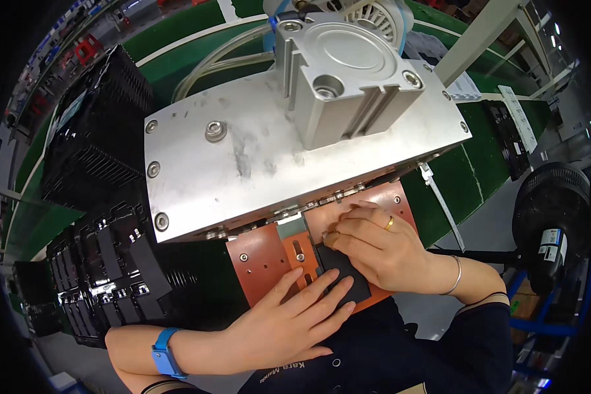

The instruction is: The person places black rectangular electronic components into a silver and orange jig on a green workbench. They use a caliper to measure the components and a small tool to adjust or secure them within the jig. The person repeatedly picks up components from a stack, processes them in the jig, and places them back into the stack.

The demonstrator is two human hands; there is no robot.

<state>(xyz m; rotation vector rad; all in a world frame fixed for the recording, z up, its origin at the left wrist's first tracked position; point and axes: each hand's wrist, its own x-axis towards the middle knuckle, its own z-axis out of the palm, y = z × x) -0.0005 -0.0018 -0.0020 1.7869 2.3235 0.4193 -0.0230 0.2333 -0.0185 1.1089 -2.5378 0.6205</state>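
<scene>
Left hand (pixel 285 328) is spread loosely over a thin black rectangular piece (pixel 360 292), gripping nothing; right hand (pixel 377 246) is curled at its far end, can't tell if it's pinching anything. Piece sits on the person's side of that chunky silver metal press (pixel 210 177), ribbed black plastic trays (pixel 92 148) left of it.

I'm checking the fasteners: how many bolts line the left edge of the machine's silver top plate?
3 on the silver top plate: rear bolt, middle bolt and front bolt. Nothing covers that edge, so none seems hidden.
</scene>
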